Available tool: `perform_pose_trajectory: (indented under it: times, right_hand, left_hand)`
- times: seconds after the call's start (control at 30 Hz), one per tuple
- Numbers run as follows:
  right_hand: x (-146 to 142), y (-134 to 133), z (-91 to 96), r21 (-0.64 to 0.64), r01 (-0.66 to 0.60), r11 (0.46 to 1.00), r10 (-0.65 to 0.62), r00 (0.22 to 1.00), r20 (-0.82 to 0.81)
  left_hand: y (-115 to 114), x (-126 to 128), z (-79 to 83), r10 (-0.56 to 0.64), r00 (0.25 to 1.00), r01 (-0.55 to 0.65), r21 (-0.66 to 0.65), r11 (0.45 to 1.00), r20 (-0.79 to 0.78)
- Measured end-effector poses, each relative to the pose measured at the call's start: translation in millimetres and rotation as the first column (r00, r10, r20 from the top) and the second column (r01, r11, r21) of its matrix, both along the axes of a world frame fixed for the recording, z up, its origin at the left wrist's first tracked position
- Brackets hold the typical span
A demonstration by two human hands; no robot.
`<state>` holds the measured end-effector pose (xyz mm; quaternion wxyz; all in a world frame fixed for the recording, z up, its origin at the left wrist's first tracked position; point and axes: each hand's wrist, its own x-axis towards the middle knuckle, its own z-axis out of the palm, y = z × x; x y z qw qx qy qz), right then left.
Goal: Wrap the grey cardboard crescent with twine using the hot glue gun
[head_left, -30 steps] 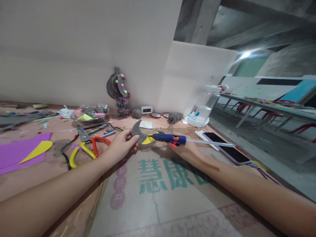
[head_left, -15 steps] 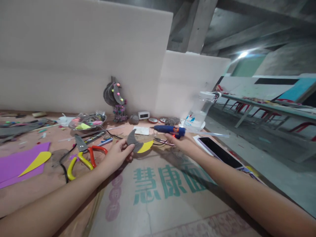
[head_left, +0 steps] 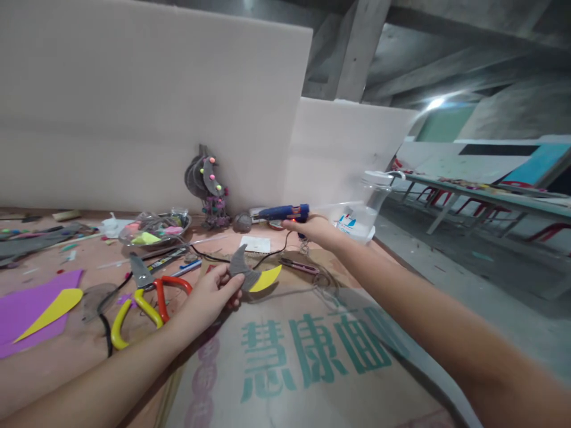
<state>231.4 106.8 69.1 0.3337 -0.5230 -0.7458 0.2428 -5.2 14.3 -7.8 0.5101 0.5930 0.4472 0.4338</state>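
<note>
Between the fingers of my left hand (head_left: 220, 290) is a grey crescent cutout (head_left: 243, 270) with a yellow piece (head_left: 266, 278) joined to its right side. My right hand (head_left: 316, 229) is wrapped round a blue hot glue gun (head_left: 285, 213), its nozzle pointing left and a small red light lit on it. A clear glue stick (head_left: 339, 205) sticks out of the gun's back end. The gun is in the air above the far part of the table, apart from the cutout. Under both hands lies a cardboard sheet (head_left: 267, 362) with green printed characters.
Pliers (head_left: 151, 306) and scissors-like blades lie left of my left hand, near purple sheets (head_left: 40, 303) and a yellow cutout (head_left: 51, 312). Behind stand a tray of trimmings (head_left: 156, 229), a grey decorated ornament (head_left: 207, 184) and a clear jug (head_left: 366, 208). A cutter (head_left: 298, 266) lies ahead.
My right hand has moved the glue gun left and away from me, farther back over the table. My left hand still holds the cutout in nearly the same place.
</note>
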Motion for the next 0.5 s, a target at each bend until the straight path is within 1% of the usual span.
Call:
perform_pose_trajectory:
  times: [0.03,0.13,0.2,0.27,0.37,0.43,0.5]
  right_hand:
    - [-4.3,9.9,-5.1,-0.001,-0.002,1.000,0.002,0.998,0.056]
    - [-11.7,32.7,-26.7,-0.034,-0.024,0.999,0.028,0.993,0.119]
    - [-13.7,41.9,-41.4,-0.060,-0.013,0.998,0.022,0.988,0.155]
    - [-14.8,47.7,-51.2,-0.077,0.002,0.997,0.012,0.983,0.184]
    - [-14.2,51.6,-53.2,-0.073,0.017,0.997,-0.001,0.977,0.213]
    - [-10.2,49.5,-47.6,-0.049,0.028,0.998,-0.016,0.974,0.228]
    - [-3.3,41.3,-39.3,-0.007,0.053,0.999,-0.050,0.969,0.243]
  left_hand:
    - [0.5,0.0,-0.5,0.000,1.000,0.000,-0.006,1.000,0.004]
    - [1.1,0.4,-1.7,0.002,1.000,-0.002,-0.023,1.000,0.005]
    - [0.5,0.8,-1.6,0.006,1.000,-0.006,-0.024,1.000,0.006]
    - [-0.4,1.0,-0.7,0.010,1.000,-0.010,-0.018,1.000,0.009]
    - [-1.2,0.9,0.9,0.017,1.000,-0.017,-0.004,1.000,0.011]
    - [-1.0,0.6,1.9,0.028,0.999,-0.028,-0.006,1.000,0.016]
    - [-0.5,0.0,2.6,0.042,0.999,-0.041,-0.016,0.999,0.032]
